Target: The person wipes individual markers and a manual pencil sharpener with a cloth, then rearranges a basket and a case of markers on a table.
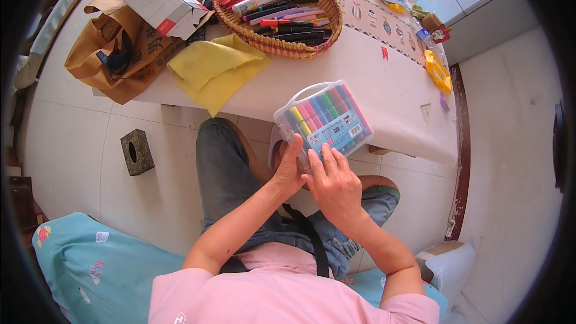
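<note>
A clear plastic carrying case of colored marker pens [324, 114] is held tilted above my lap, close to the table's front edge. Its handle points away from me, and a blue label with writing and a barcode covers part of the front. My left hand [288, 166] grips the lower left side, thumb along the front and the other fingers hidden behind. My right hand [335, 184] is at the lower edge, its fingers lying over the label and its thumb close to my left palm. Yellow, pink, blue, green and red pens show through the plastic.
On the white-covered table [360, 67] stand a woven basket [333, 42] of pens, a yellow cloth [216, 67], a brown bag [103, 49] and a white box [162, 0]. Yellow packaging [437, 72] lies at the right edge. A tissue box [137, 153] sits on the floor.
</note>
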